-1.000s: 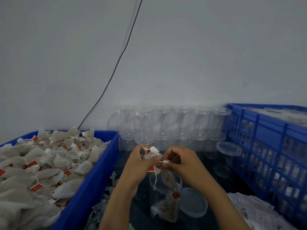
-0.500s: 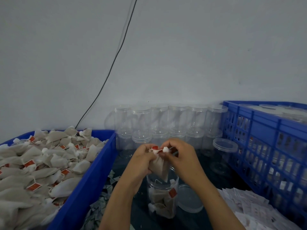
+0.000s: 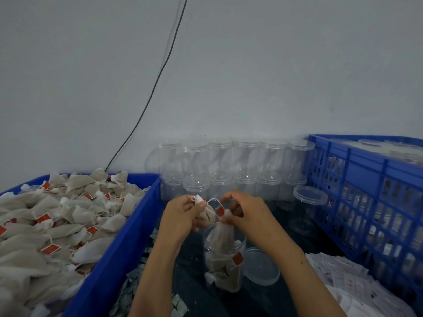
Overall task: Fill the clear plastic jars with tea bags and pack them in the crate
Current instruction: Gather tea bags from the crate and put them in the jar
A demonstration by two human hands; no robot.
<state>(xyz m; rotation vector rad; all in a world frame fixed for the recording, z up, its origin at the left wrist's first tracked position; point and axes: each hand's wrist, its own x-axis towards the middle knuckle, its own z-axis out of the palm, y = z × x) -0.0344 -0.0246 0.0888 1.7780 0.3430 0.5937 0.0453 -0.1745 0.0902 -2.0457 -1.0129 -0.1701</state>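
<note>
An open clear plastic jar stands at the centre, partly filled with tea bags. My right hand pinches a tea bag by its top, and the bag hangs into the jar's mouth. My left hand grips another tea bag just left of the jar's rim. A thin string with a red tag runs between the two hands. The jar's lid lies flat to its right. A blue slatted crate on the right holds closed jars.
A blue bin on the left is heaped with tea bags. Several empty lidded jars are stacked against the wall. One more lidded jar stands by the crate. White paper packets lie at the lower right.
The hands have drawn apart. The right hand has lowered one tea bag into the jar's mouth, while the left hand keeps another bag beside the rim.
</note>
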